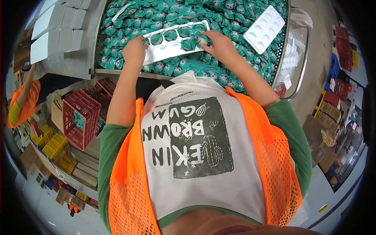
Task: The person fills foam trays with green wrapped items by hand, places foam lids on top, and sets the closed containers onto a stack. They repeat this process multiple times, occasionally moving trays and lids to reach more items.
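Observation:
A white plastic tray with round openings [166, 53] lies tilted over a heap of green-wrapped packets [172, 17]. Green shows through several of its openings. My left hand [135, 51] grips the tray's left end, fingers curled at its edge. At the opposite end, my right hand [219, 46] pinches a green-wrapped packet [201, 40] between thumb and fingers, right at the tray's openings. A second white tray with round hollows [264, 29] rests on the packets to the right.
The packets fill a metal bin [95, 47] with a raised rim. White boxes [56, 33] stand at the left. Clear plastic bags [290, 58] hang by a metal rail on the right. Red crates [81, 117] and a person in an orange vest [29, 102] are at left.

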`<state>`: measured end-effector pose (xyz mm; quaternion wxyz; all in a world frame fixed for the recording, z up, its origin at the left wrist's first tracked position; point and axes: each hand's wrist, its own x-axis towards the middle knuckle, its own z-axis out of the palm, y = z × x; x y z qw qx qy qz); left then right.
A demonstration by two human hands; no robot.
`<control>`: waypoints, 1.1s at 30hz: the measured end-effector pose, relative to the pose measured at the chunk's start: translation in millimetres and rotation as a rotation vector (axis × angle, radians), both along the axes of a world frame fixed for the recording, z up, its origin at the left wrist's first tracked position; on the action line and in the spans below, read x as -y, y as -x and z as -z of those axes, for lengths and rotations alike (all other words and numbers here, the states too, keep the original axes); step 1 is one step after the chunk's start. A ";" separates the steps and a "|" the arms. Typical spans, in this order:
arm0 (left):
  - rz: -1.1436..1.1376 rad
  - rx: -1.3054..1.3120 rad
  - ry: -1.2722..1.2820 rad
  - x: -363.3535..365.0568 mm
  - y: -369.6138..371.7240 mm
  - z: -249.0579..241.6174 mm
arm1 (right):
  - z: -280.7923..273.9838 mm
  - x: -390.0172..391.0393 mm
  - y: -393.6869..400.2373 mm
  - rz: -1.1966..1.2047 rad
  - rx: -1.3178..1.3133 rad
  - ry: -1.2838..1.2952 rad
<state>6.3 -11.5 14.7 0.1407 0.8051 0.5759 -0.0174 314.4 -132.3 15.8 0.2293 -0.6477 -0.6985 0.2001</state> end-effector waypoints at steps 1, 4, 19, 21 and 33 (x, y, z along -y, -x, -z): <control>-0.001 0.012 -0.008 -0.1 1.0 1.7 | -12.9 -1.7 -0.9 0.069 -0.088 0.046; 0.017 -0.018 -0.006 -0.8 2.1 3.6 | -40.8 -8.4 -7.0 0.215 -0.448 0.113; -0.027 -0.016 0.074 -1.5 -0.4 -4.8 | -2.5 -18.7 11.6 -0.199 0.220 0.271; -0.039 0.001 0.069 -1.9 -1.1 -6.6 | -3.8 -23.1 -1.8 -0.235 0.188 0.254; -0.060 0.005 0.086 3.6 2.0 -1.0 | 5.6 10.5 15.3 -0.020 0.143 0.057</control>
